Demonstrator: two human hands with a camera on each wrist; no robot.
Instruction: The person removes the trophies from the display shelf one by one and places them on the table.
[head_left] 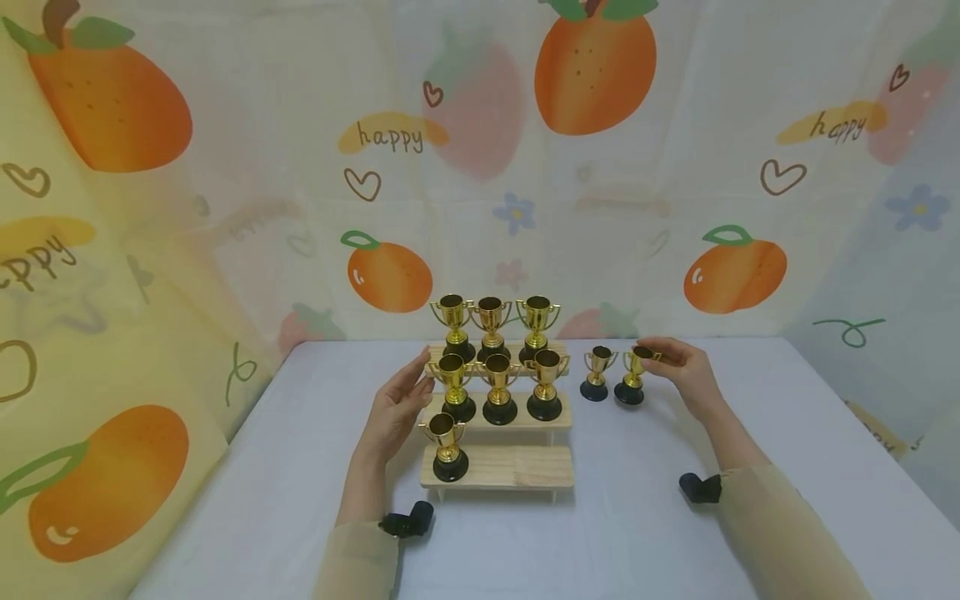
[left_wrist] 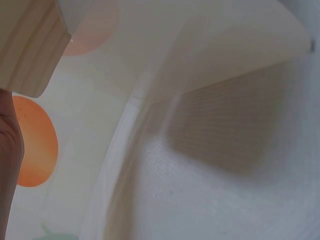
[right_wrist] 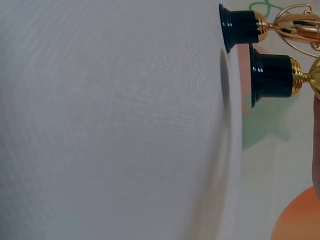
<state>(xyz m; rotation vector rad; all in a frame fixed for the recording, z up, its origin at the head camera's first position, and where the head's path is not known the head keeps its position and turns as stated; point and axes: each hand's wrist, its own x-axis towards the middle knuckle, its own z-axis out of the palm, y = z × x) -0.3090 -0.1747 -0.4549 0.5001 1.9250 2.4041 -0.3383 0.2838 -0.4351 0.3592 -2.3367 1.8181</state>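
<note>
One trophy, right of the wooden stand, is pinched near its cup by our right hand and seems just clear of the desk; we'd do best to hold it upright and away from the second trophy beside it. Our left hand touches the stand's left end (whether it grips, we cannot tell). We count nine trophies: three on the stand's top tier, three on its middle tier, one on its bottom tier, two to its right.

On the tabletop, the rack bears seven trophies; two more trophies are side by side at the rack's two o'clock.
</note>
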